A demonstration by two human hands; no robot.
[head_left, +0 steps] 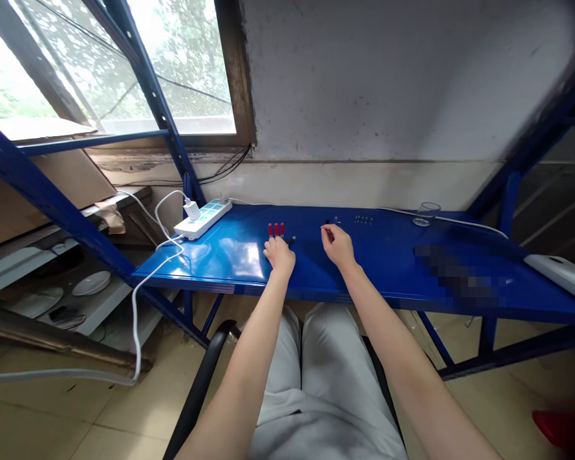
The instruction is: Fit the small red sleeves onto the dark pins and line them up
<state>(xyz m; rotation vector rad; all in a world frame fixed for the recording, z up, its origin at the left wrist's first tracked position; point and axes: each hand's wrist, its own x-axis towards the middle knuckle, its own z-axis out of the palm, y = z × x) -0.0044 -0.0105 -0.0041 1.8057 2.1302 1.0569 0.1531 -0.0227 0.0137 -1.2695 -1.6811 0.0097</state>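
1. At the blue table [381,262], left hand [280,255] extends palm-down, red pieces [276,229] at its twelve o'clock; grip cannot be told.
2. At its three o'clock, right hand [338,245] curls inward, grip likewise unclear.

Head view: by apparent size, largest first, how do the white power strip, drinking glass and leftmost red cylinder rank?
1. White power strip
2. Drinking glass
3. Leftmost red cylinder; its two neighbours look about the same size.

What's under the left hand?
The left hand covers whatever lies directly beneath. Three red pieces show just beyond it, a dark tip beside it, and blue table around.
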